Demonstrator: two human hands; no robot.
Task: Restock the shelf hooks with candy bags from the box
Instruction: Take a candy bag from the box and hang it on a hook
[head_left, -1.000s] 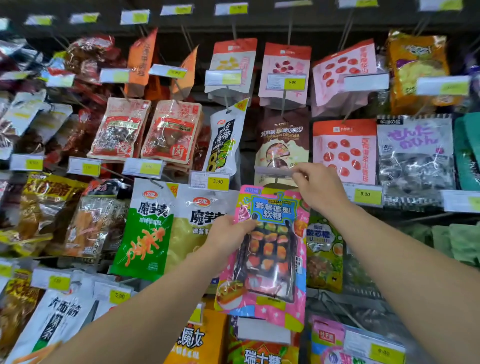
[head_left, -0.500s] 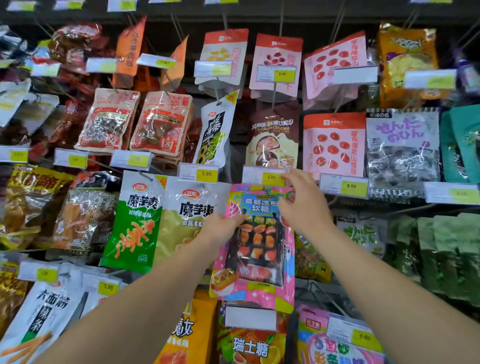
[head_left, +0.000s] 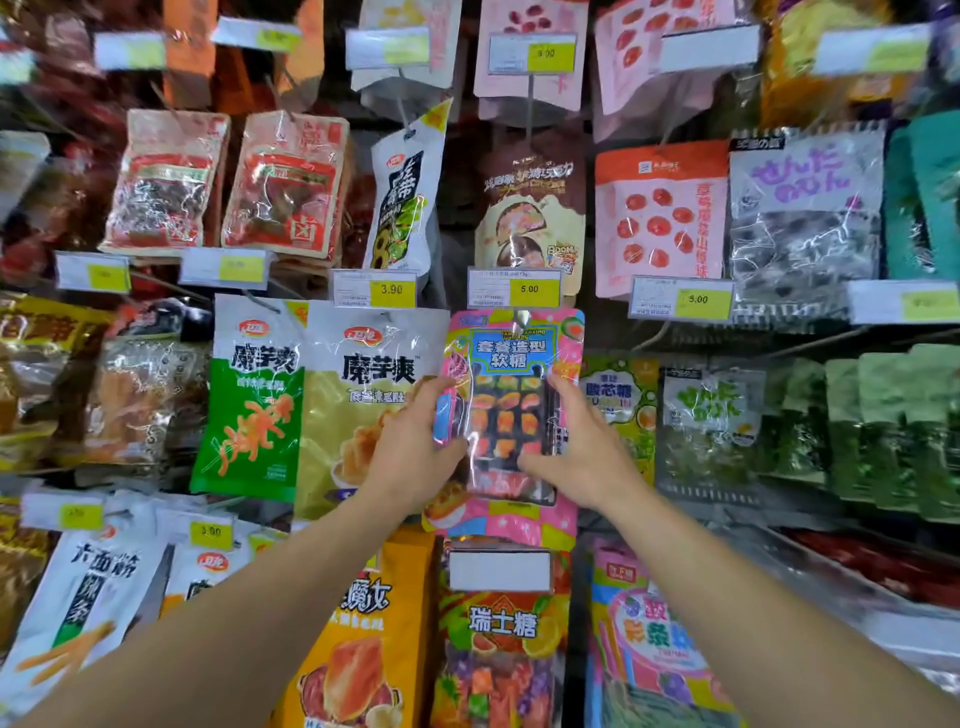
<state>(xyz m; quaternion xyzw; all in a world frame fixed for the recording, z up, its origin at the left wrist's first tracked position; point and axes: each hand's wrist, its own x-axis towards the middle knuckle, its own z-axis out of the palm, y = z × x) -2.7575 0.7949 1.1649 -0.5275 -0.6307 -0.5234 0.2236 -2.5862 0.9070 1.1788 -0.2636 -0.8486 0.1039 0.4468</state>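
Pink candy bag (head_left: 511, 358), glossy, blue label panel, clear window showing rows of orange and green sweets; hangs on a hook just under the 5.00 price tag (head_left: 514, 289). I see my left hand (head_left: 415, 447) and right hand (head_left: 576, 447) gripping its side edges.

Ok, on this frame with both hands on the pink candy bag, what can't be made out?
All in the head view:
- Box: not in frame.
- Hook under the 5.00 tag: hidden by the tag and the pink bag, so whether the bag hangs on it cannot be told.
- Bag's sides and window: partly covered by the left hand and right hand.
- Left tags: prices motion-blurred.
- White tag: shows no price.
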